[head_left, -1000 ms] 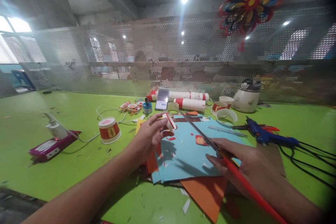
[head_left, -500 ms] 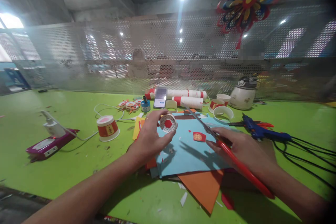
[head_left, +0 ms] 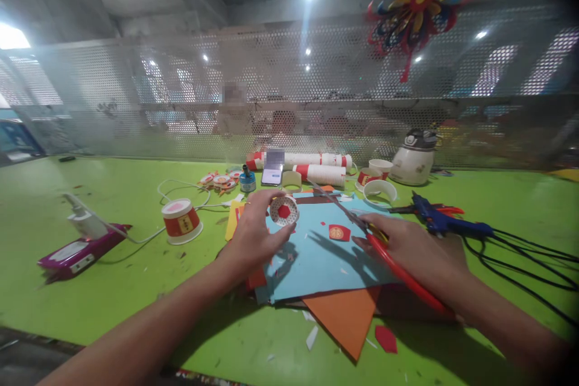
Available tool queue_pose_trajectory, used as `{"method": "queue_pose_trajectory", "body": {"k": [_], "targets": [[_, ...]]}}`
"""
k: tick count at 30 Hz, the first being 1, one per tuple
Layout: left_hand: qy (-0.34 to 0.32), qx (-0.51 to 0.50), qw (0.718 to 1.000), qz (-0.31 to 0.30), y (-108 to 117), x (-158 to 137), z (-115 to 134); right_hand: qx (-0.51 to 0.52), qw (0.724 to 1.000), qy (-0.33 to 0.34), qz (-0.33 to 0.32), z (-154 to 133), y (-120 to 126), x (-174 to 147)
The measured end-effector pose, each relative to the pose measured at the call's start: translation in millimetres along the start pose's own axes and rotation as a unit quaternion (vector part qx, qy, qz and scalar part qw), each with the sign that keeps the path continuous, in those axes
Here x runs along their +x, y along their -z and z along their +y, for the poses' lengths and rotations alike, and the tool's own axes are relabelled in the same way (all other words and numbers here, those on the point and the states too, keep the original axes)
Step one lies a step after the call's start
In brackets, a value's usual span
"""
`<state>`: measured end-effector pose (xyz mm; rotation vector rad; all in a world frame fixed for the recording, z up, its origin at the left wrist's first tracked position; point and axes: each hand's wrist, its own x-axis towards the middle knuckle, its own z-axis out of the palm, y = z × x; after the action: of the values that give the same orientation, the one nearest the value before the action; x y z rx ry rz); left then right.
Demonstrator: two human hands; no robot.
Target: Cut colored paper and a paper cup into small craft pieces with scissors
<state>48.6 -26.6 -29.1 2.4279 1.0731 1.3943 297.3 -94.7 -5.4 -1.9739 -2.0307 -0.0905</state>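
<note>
Paper-cup base (head_left: 284,211): white, round, red hexagon at centre of a speckled ring, patterned face toward the viewer. Location: in the left hand (head_left: 256,229), raised above the blue paper (head_left: 316,277); left thumb and fingers pinch it by its edge, thumb low, fingers over the top. Right hand (head_left: 414,247): fingers curled about the red-handled scissors (head_left: 393,271), blades pointing away and leftward from them, above the paper; blade gap cannot be told. Just left of the right fingertips, a red patch with a gold emblem (head_left: 339,233) lies on the blue paper, small scraps around it. Orange sheet (head_left: 346,316) sticks out from under the blue, on the viewer's side of both hands' fingers. Left of the left fingers: red-and-white paper cup (head_left: 181,222), upside down on the green table (head_left: 113,319); farther left, purple power strip (head_left: 85,253). Beyond the left fingers: phone (head_left: 272,175), blue bottle (head_left: 247,181) near it. Beyond the scissor tips: stack of paper cups (head_left: 321,175), on its side. Right of the right fingers: blue glue gun (head_left: 452,220).
</note>
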Motion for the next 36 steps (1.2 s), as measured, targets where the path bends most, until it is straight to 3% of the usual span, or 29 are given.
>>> {"method": "queue_pose_trajectory", "body": {"k": [5, 7, 10, 11, 15, 22, 28, 34, 36], "targets": [[0.052, 0.063, 0.996, -0.021, 11.7, 14.3, -8.5, -0.047, 0.997, -0.041, -0.054, 26.3, -10.6, 18.3], [0.111, 0.082, 0.987, -0.079, 27.4, 20.4, -14.1, -0.053, 0.995, -0.041, -0.067, 32.8, -13.5, 22.8], [0.131, 0.104, 0.974, -0.155, 59.6, 21.4, -22.6, -0.055, 0.994, -0.04, -0.082, 36.6, -16.6, 26.6], [0.131, 0.145, 0.959, -0.206, 70.4, 18.8, -25.2, -0.054, 0.994, -0.04, -0.086, 36.7, -17.5, 27.4], [0.158, 0.202, 0.931, -0.261, 99.6, -0.9, -34.3, -0.046, 0.994, -0.034, -0.097, 35.4, -20.3, 29.5], [0.191, 0.273, 0.906, -0.26, 95.8, -20.8, -47.1, -0.052, 0.993, -0.027, -0.107, 38.9, -23.3, 30.5], [0.183, 0.28, 0.911, -0.241, 91.3, -22.7, -43.9, -0.059, 0.992, -0.02, -0.108, 43.6, -26.0, 32.8], [0.187, 0.27, 0.93, -0.162, 122.1, -18.4, -12.0, -0.05, 0.994, -0.021, -0.091, 42.5, -25.2, 32.8], [0.187, 0.222, 0.949, -0.123, 125.8, -13.0, 2.4, -0.044, 0.996, -0.022, -0.072, 43.4, -25.0, 32.6]]}}
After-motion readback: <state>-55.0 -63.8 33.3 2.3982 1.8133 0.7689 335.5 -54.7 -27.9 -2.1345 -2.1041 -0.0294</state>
